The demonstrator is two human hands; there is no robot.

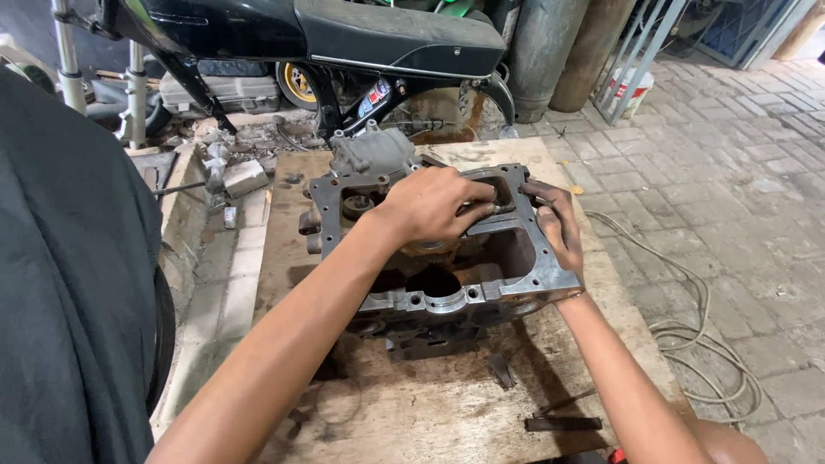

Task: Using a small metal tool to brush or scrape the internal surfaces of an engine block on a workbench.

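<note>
Grey metal engine case (447, 296) lies under left hand (434, 204).

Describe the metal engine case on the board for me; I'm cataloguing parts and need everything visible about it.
The engine case is a grey cast-metal housing, grimy and rust-brown inside, lying open side up on a stained wooden board. Its flat rim carries bolt holes; round bores show at the near edge. The left hand rests over its top, fingers in an opening, and the right hand grips the right rim.

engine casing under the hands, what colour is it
Dull silver-grey metal engine casing, rusty brown inside and grimy; the head view shows it.
</note>
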